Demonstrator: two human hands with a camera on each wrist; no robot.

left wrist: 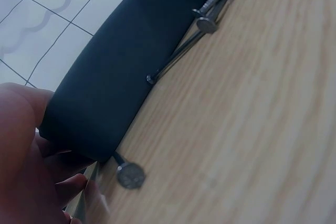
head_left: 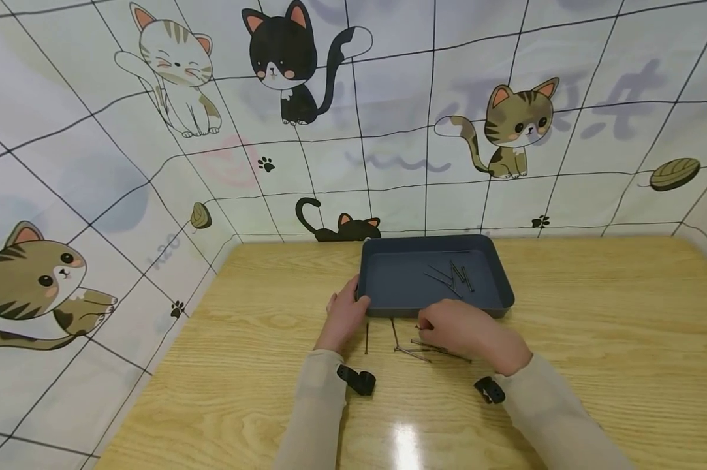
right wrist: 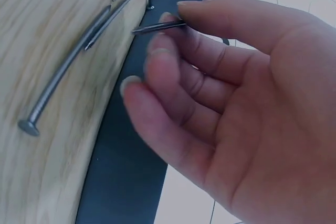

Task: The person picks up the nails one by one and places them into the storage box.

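Observation:
A dark blue-grey tray [head_left: 388, 313] stands on the table near the wall, with several nails [head_left: 468, 279] lying loose inside. At its front left corner, my left hand [head_left: 344, 316] grips the tray, the thumb toward the rim. My right hand [head_left: 465, 329] is just in front of the tray's front wall. In the right wrist view, its thumb and a fingertip pinch a nail [right wrist: 157, 27]; the remaining fingers are bent and hold nothing. Several more nails lie on the wood before the tray, among them a single nail [head_left: 367, 339] near my left hand and a crossing group [head_left: 413, 354] beside my right.
The light wooden table [head_left: 259, 365] runs up to a tiled-pattern wall covering [head_left: 400, 117] with cartoon cats. Small black devices are strapped at both wrists, one on the left sleeve [head_left: 318, 398]. Bare wood lies on both sides of the tray.

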